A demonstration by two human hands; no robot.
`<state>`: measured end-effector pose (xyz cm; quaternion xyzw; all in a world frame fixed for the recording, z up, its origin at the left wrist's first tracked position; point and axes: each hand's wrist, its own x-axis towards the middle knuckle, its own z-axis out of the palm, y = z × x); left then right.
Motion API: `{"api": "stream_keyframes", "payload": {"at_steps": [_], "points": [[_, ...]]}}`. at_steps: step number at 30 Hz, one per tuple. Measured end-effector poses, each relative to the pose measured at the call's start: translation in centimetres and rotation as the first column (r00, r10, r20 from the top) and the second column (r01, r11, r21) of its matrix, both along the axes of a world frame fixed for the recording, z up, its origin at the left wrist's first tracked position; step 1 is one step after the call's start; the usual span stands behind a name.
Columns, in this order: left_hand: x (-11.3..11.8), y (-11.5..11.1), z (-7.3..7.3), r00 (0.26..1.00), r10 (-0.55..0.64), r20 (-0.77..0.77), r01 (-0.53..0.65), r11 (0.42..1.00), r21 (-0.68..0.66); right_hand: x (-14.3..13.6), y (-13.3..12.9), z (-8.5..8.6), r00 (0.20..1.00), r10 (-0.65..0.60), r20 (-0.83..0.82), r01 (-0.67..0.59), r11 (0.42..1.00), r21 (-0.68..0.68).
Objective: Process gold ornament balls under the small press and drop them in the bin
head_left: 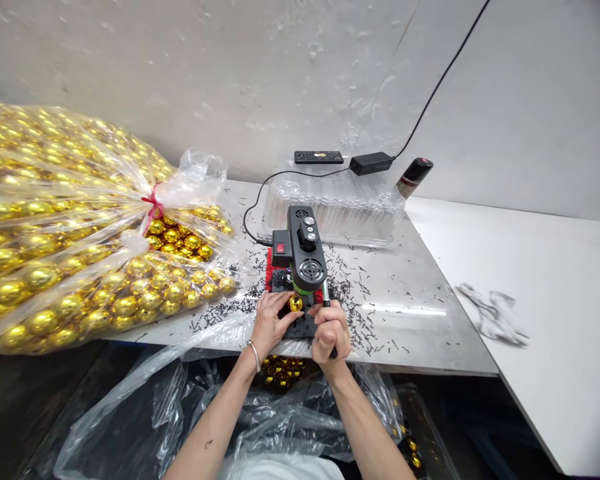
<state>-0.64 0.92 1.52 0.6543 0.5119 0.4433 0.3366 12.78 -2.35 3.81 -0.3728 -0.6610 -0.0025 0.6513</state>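
A black hand-lever device with a red switch stands near the front edge of the metal table. Under its head, my left hand pinches a shiny gold ball between thumb and fingers. My right hand is wrapped around the lever's black handle, just right of the ball. Small black strips lie scattered around the device, with red material along its base.
Large clear bags of gold balls fill the left. Behind the device are a clear plastic tray, a power adapter and a dark can. Gloves lie right. An open plastic bag with gold balls hangs below the edge.
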Motion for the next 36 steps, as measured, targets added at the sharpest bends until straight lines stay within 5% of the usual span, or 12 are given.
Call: {"api": "stream_keyframes", "payload": {"at_steps": [7,12,17,22,25,29,33,36], "points": [[0.0,0.1,-0.4,1.000,-0.010,0.013,0.010,0.999,0.036,0.1,0.0,0.6,0.990,0.022,0.139,-0.027,0.999,0.032],[0.3,0.1,0.1,0.998,0.025,0.060,-0.028,0.999,0.040,-0.3,-0.5,5.4,0.999,0.016,-0.036,-0.018,0.999,-0.049],[-0.4,-4.1,0.5,0.994,0.073,-0.079,-0.059,0.983,0.171,-0.3,-1.0,9.7,0.995,0.033,-0.090,-0.056,0.962,-0.267],[-1.6,-7.9,-0.1,0.946,0.068,-0.315,0.039,0.946,0.323,-0.5,-1.2,8.4,0.995,0.020,-0.102,-0.040,0.978,-0.203],[-3.6,-4.8,1.3,0.918,0.242,-0.315,-0.117,0.922,0.368,-0.7,-1.2,7.2,0.991,0.026,-0.129,-0.049,0.983,-0.179],[-8.1,3.8,4.5,0.768,0.486,-0.416,-0.409,0.873,0.265,-0.8,-1.2,6.6,0.989,0.023,-0.145,-0.051,0.980,-0.192],[-10.9,10.2,5.9,0.723,0.365,-0.586,-0.466,0.885,-0.023,-0.9,-1.2,6.6,0.987,0.013,-0.160,-0.044,0.981,-0.190],[-11.5,11.3,5.9,0.750,0.315,-0.581,-0.429,0.901,-0.067,-0.9,-1.2,6.6,0.988,0.009,-0.157,-0.039,0.981,-0.189]]}}
